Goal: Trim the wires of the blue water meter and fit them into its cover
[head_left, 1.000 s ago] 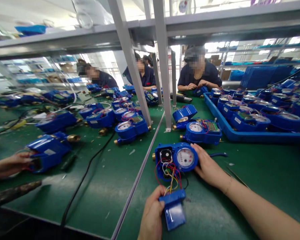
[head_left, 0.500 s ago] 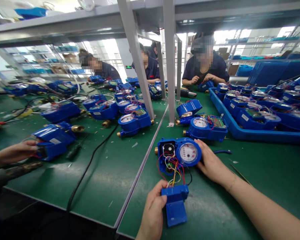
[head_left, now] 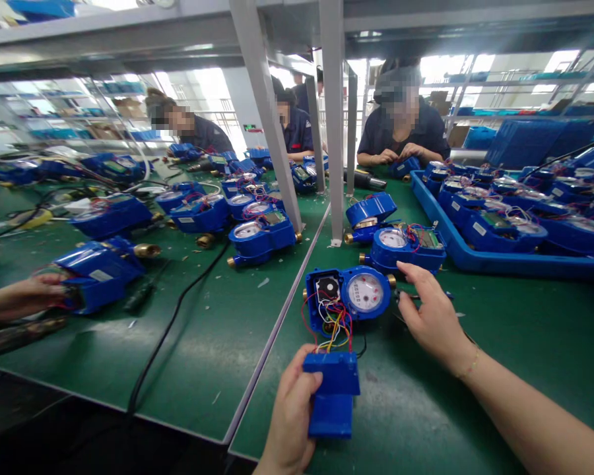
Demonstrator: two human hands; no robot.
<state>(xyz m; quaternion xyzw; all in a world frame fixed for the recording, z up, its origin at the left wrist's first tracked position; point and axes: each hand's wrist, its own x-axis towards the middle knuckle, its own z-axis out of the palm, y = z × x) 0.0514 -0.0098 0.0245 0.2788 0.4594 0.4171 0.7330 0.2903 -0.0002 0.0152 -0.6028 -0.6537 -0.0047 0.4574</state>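
My left hand (head_left: 292, 402) is closed round the edge of a blue plastic cover (head_left: 330, 389), held above the table's near edge. Red, white, yellow and black wires (head_left: 334, 333) run from it into an open blue water meter (head_left: 367, 293). That meter lies on the green table with its white dial facing up and a black round part in its left compartment. Just right of the meter, apart from it, my right hand (head_left: 433, 316) has thumb and forefinger spread. A dark, slim tool (head_left: 418, 297) lies beneath this hand, partly hidden; its kind is unclear.
Behind my meter lie another wired meter (head_left: 400, 247) and one with a raised lid (head_left: 371, 210). A blue tray (head_left: 475, 260) full of meters stands at right. Grey posts (head_left: 331, 132) rise mid-table. At left, a co-worker's hand (head_left: 24, 297) holds a meter (head_left: 99, 274); a black cable (head_left: 178, 310) crosses the table.
My right hand has let go of the meter's right side and moved right, its fingers opening over the dark tool. The left hand has brought the cover slightly lower and left.
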